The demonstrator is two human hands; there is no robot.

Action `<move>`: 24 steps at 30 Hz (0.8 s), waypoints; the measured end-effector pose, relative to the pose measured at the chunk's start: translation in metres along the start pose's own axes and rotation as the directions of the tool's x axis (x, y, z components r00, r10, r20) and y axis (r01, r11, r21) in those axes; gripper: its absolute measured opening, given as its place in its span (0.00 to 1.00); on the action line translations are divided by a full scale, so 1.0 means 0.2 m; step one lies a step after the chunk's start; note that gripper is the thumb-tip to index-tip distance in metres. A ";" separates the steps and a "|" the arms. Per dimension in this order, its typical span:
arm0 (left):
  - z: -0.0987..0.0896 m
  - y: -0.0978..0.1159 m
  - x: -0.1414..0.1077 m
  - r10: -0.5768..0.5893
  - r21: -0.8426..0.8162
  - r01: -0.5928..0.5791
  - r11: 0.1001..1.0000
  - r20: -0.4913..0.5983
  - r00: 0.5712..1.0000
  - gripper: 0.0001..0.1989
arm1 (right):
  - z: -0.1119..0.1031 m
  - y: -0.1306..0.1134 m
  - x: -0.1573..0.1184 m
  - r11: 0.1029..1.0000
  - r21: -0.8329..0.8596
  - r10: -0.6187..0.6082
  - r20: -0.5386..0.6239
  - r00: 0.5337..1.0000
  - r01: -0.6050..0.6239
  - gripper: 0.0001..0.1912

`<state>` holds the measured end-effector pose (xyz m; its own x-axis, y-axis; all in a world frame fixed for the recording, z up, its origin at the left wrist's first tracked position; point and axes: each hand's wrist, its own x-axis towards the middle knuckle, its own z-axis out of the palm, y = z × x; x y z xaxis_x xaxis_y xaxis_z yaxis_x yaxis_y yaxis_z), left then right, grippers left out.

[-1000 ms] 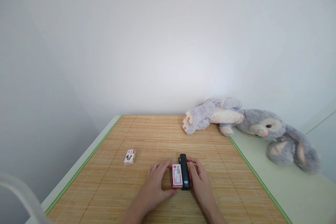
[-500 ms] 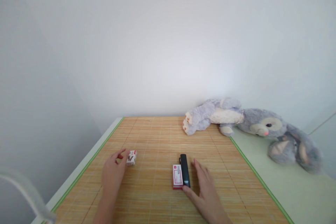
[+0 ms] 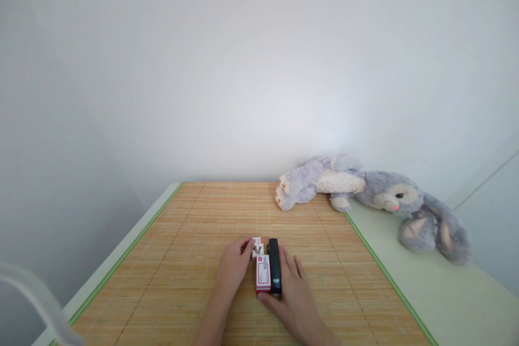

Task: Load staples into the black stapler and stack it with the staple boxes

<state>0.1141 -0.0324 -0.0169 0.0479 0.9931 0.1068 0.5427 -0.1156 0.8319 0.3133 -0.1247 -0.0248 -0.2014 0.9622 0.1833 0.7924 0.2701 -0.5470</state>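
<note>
My left hand [image 3: 235,265] pinches the left side of a small white box [image 3: 258,247], which has red print and a dark V-shaped picture on top. That box sits just behind a white-and-red box [image 3: 263,273], close to it or touching. A black stapler [image 3: 274,266] lies lengthwise along the right side of both boxes. My right hand [image 3: 295,294] is open around the near right of the group. Its index finger lies along the stapler's right side, other fingers are spread, and the thumb reaches the near end of the white-and-red box.
A bamboo mat [image 3: 194,259] with green edging covers most of the pale table [image 3: 409,275]. A grey plush rabbit [image 3: 344,184] lies across the back right, against the white wall [image 3: 243,65]. A blurred white curved bar [image 3: 32,297] shows at the lower left.
My left hand has carried the small box rightward to the other box and the stapler. My right hand has come in against the stapler's side. The view has shifted slightly.
</note>
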 end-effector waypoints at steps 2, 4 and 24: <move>0.03 0.02 -0.02 0.006 -0.001 -0.006 1.000 0.010 1.000 0.23 | 0.00 0.01 0.00 1.000 0.001 -0.004 0.006 1.000 0.004 0.54; 0.05 0.03 -0.03 0.007 0.000 -0.007 1.000 0.010 1.000 0.24 | 0.00 0.01 0.00 1.000 0.005 -0.008 0.004 1.000 0.008 0.54; 0.42 0.16 -0.36 -0.134 -0.333 0.077 0.940 -0.153 0.979 0.30 | -0.02 0.08 -0.01 0.996 0.080 -0.033 -0.041 0.999 0.036 0.49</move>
<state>0.1983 -0.1067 -0.0442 -0.1545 0.9850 0.0764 0.2347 -0.0386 0.9713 0.3289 -0.1228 -0.0311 -0.2034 0.9505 0.2348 0.7360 0.3066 -0.6036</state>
